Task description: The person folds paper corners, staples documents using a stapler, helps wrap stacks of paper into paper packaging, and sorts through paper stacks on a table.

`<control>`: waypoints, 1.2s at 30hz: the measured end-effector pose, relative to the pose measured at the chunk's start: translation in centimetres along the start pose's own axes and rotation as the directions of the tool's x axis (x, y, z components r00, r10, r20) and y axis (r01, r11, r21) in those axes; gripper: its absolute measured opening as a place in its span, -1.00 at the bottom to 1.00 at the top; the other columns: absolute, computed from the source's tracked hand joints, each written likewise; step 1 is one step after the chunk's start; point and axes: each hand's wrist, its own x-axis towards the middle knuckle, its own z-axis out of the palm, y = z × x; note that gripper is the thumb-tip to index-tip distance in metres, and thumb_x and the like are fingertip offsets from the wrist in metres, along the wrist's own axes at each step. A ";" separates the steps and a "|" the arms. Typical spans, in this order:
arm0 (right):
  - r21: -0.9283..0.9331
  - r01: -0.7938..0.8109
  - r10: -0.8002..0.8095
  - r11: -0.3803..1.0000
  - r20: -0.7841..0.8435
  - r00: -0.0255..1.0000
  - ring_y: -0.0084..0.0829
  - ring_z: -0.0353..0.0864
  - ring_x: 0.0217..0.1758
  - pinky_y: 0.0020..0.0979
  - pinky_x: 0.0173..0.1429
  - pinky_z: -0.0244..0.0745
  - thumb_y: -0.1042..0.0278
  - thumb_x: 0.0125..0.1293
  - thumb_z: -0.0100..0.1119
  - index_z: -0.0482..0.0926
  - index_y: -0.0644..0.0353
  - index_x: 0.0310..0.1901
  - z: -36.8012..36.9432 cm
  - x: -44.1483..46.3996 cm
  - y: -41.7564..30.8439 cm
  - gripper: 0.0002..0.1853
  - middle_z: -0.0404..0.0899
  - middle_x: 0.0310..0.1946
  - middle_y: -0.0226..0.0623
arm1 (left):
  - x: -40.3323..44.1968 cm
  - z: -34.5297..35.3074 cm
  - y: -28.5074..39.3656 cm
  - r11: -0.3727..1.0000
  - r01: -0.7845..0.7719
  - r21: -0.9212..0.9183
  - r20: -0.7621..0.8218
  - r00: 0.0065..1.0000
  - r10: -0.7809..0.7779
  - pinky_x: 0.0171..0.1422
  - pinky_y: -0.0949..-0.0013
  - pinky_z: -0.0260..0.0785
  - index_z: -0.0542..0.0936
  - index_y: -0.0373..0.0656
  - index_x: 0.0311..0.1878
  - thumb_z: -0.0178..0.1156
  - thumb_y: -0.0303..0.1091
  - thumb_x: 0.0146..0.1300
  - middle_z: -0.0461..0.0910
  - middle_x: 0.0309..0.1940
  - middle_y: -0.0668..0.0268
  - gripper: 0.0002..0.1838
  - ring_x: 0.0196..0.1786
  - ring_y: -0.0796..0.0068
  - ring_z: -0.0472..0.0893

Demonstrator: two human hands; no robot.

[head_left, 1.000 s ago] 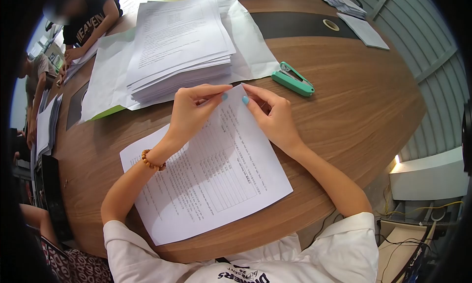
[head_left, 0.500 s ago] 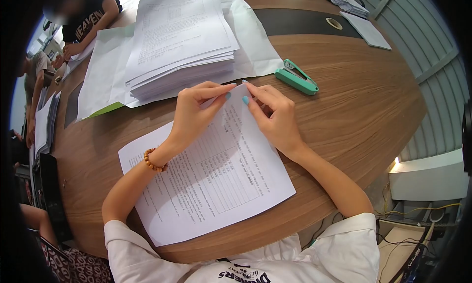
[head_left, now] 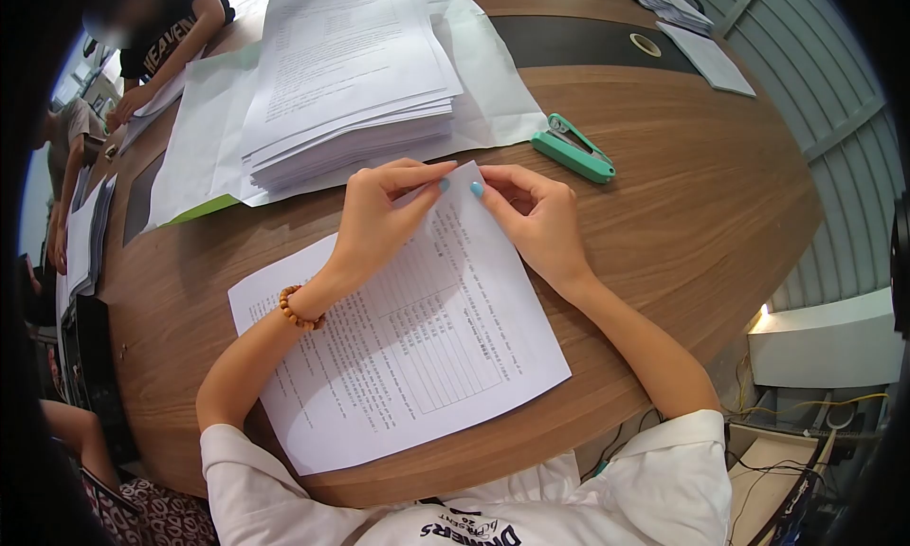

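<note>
A printed sheet of paper [head_left: 427, 328] lies turned at an angle on the wooden table, its top corner raised between my hands. Whether it is one sheet or a few cannot be made out. My left hand [head_left: 384, 209], with a beaded bracelet at the wrist, pinches the left side of that corner between thumb and fingers. On the other side of the corner, my right hand [head_left: 533, 214] pinches the paper's edge. To the right of my hands rests a green stapler [head_left: 573, 150]. Just beyond them stands a thick stack of printed papers [head_left: 351, 81].
White wrapping paper [head_left: 204, 153] spreads under the stack. A roll of tape [head_left: 645, 45] and more paper piles [head_left: 706, 58] sit at the far right. Another person [head_left: 175, 34] leans on the table at the far left. Cables [head_left: 796, 465] hang below the right edge.
My right hand's fingers have shifted slightly along the paper's corner, with the index finger now straighter. My left hand and the stapler stay almost in place.
</note>
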 end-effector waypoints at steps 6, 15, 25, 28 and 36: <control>0.025 -0.009 0.009 1.000 -0.010 1.000 -0.53 0.61 -0.42 -0.55 -0.34 0.49 0.46 0.14 0.16 0.60 0.31 -0.19 0.0 0.1 0.2 -0.79 0.64 -0.41 -0.22 | 0.1 0.0 -0.3 0.999 0.033 -0.012 0.013 0.999 -0.032 -0.33 0.64 0.27 0.59 -0.20 -0.05 0.09 -0.62 0.15 0.56 -0.35 0.37 -0.71 -0.37 0.73 0.41; -0.015 0.002 -0.001 1.000 0.037 0.999 -0.45 0.60 -0.39 -0.47 -0.27 0.49 0.41 0.13 0.19 0.57 0.32 -0.16 -1.0 0.8 0.2 -0.75 0.62 -0.38 -0.19 | -0.1 0.5 -0.9 0.993 0.075 -0.090 -0.029 0.997 -0.078 -0.15 0.58 0.42 0.61 -0.22 -0.10 0.15 -0.52 0.14 0.64 -0.32 0.26 -0.76 -0.27 0.62 0.57; -0.730 0.247 -0.280 0.637 0.079 0.957 -0.28 0.51 -0.34 -0.38 -0.16 0.41 0.20 0.06 0.28 0.44 0.31 -0.09 -8.1 4.4 1.2 -0.55 0.53 -0.33 -0.16 | -0.3 0.4 -1.6 0.993 -0.067 -0.095 -0.046 0.997 0.063 -0.14 0.60 0.41 0.61 -0.28 -0.15 0.13 -0.60 0.13 0.63 -0.29 0.33 -0.79 -0.25 0.66 0.55; -0.476 0.106 -0.025 0.873 0.174 0.984 -0.33 0.55 -0.36 -0.40 -0.21 0.42 0.19 0.00 0.33 0.46 0.30 -0.09 -8.3 3.8 -2.0 -0.52 0.57 -0.37 -0.18 | -0.5 0.4 -1.2 0.982 -0.183 -0.040 -0.056 0.982 0.180 -0.12 0.56 0.43 0.62 -0.25 -0.19 0.13 -0.63 0.10 0.63 -0.30 0.30 -0.79 -0.26 0.59 0.58; -0.548 0.417 -0.094 0.725 0.521 0.849 -0.32 0.62 -0.35 -0.44 -0.25 0.48 0.29 -0.16 0.42 0.54 0.32 -0.21 -6.1 2.0 -5.4 -0.56 0.60 -0.37 -0.16 | -0.8 0.8 -0.7 0.965 -0.260 0.030 -0.035 0.965 0.261 -0.24 0.49 0.43 0.63 -0.21 -0.24 0.17 -0.63 0.05 0.62 -0.38 0.25 -0.80 -0.34 0.45 0.60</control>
